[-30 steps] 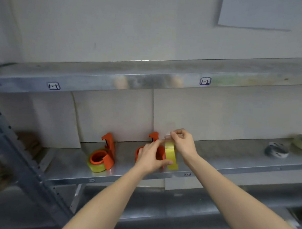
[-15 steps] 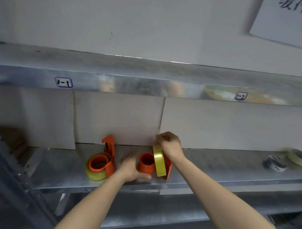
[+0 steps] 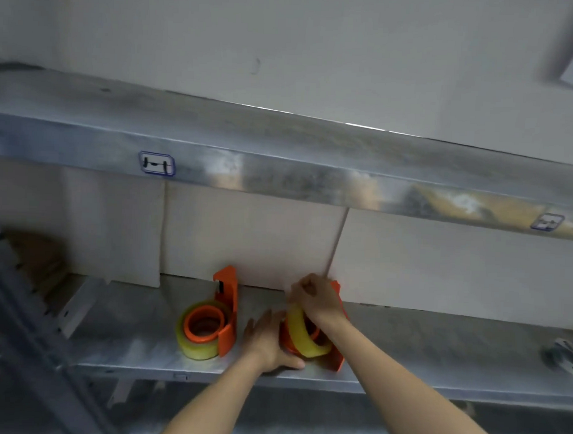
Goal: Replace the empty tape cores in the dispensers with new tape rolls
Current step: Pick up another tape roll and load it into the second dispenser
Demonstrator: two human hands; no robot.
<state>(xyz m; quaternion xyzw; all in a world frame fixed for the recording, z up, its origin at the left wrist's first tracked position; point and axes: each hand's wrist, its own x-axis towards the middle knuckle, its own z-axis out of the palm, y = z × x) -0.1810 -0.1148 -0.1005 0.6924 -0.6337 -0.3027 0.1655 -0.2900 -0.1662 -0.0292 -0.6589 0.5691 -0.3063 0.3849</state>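
Two orange tape dispensers lie on the metal shelf [image 3: 436, 361]. The left dispenser [image 3: 225, 315] carries a yellowish tape roll [image 3: 197, 348] around its orange hub. On the right dispenser [image 3: 337, 358], a yellow tape roll [image 3: 302, 337] sits tilted over the hub. My right hand [image 3: 318, 300] pinches the top of this roll near the dispenser's upper end. My left hand [image 3: 267, 344] presses against the left side of the right dispenser's base, thumb along the shelf.
White panels [image 3: 245, 238] back the shelf. An upper metal shelf [image 3: 280, 158] overhangs with label tags. A grey object [image 3: 563, 354] lies at the far right of the shelf. A slanted metal upright [image 3: 25, 321] stands at the left.
The yellow roll has tipped from upright to leaning over the right dispenser's hub. My left hand has closed in on the dispenser's base. The camera view has swung left and tilted.
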